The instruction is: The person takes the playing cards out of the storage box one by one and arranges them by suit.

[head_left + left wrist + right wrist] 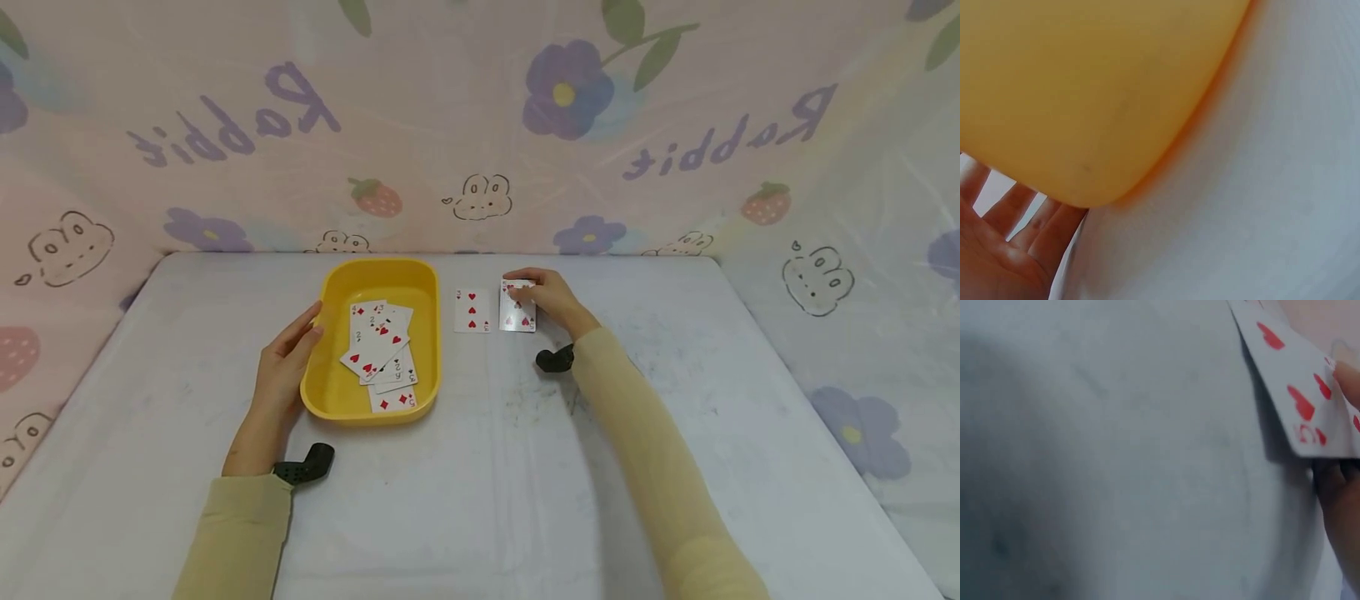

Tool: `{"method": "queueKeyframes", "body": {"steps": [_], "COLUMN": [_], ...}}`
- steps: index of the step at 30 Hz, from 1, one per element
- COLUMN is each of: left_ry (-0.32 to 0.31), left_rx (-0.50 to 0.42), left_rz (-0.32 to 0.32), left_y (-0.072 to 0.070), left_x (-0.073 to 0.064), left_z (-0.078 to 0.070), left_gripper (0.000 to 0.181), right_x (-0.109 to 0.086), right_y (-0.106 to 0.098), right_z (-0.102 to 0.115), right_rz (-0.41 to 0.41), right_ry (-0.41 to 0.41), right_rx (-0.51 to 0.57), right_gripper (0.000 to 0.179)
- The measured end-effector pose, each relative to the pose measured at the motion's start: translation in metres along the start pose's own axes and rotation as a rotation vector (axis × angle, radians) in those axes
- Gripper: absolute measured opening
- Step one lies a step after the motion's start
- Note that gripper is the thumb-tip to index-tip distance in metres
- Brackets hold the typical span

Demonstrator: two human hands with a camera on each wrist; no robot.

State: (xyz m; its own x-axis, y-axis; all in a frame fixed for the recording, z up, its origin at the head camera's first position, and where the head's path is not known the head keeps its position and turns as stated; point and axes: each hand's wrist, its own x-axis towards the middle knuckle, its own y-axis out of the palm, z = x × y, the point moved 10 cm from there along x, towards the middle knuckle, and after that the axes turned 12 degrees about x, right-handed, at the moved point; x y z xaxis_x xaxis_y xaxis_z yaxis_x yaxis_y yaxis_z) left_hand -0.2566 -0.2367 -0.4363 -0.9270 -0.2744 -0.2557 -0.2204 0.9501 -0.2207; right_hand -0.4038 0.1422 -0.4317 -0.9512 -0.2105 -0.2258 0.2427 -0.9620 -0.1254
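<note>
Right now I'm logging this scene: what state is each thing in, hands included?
Tray: open side up
Cards in tray: face up, overlapping
Three of hearts: flat, face up
Five of hearts: face up, pinched
Left hand: touching the tray
Right hand: pinching the five of hearts
Table: smudged in places

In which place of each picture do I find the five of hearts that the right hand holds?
Head: the five of hearts is just right of centre, in the right hand.
Left wrist: not in this picture.
Right wrist: upper right, cut off by the picture's edge.
Shared landmark: the white tabletop, visible in all three views.
</note>
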Motion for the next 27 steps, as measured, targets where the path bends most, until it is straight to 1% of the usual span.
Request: {"method": "queueKeyframes", "body": {"steps": [3, 8, 11, 16, 21, 27], "left_ry": [0.013, 0.030, 0.011, 0.000, 0.005, 0.000], "left_rx": [0.002, 0.013, 0.009, -0.033, -0.036, -0.028], "left_rz": [0.015, 0.035, 0.030, 0.018, 0.019, 0.026], "left_y": [0.002, 0.003, 0.002, 0.000, 0.002, 0.002], "left_x": [0.000, 0.000, -0.001, -0.003, -0.003, -0.002], "left_z": [-0.002, -0.005, -0.002, 0.003, 0.002, 0.002], "left_gripper": [0.042, 0.043, 0.044, 0.045, 0.044, 0.045], "right_x": [0.000, -0.002, -0.001, 0.001, 0.000, -0.003], "right_y": [0.000, 0.002, 0.006, 0.012, 0.009, 0.009], "right_z": [-0.003, -0.002, 0.000, 0.001, 0.000, 0.003], "right_rz": [0.026, 0.042, 0.061, 0.082, 0.077, 0.076], "right_ry": [0.009, 0.019, -0.007, -0.055, -0.080, -0.117], "right_rx": [-0.022, -0.136, -0.206, -0.294, -0.343, -0.339], "right_gripper": [0.042, 0.044, 0.043, 0.041, 0.042, 0.041]}}
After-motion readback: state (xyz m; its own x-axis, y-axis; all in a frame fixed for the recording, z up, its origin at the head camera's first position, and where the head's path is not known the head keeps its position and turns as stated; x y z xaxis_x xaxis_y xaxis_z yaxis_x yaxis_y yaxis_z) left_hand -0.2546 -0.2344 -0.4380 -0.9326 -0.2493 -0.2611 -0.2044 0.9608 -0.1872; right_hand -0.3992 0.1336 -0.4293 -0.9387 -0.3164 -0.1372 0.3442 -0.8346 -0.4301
